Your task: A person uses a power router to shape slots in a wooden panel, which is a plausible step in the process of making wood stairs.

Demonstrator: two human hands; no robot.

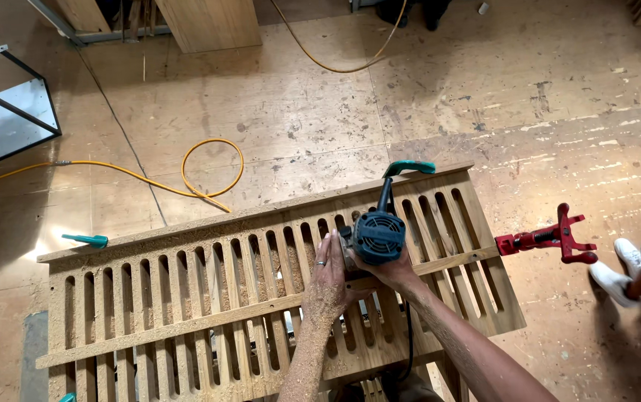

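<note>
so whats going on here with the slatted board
A person stands over a long slotted wooden panel and grips a handheld power router with both hands, the left hand at its side and the right hand under its motor housing. Sawdust coats the panel and the left forearm. The panel is clamped: a red clamp at its right end, a teal clamp on the far edge. A yellow hose lies on the plywood floor. Another person's white shoes show at right.

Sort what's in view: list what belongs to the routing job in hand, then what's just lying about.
In use:
left hand
right hand
trim router
slotted wooden panel
red clamp
teal clamp

Lying about:
yellow hose
metal frame
another person's white shoes
</note>
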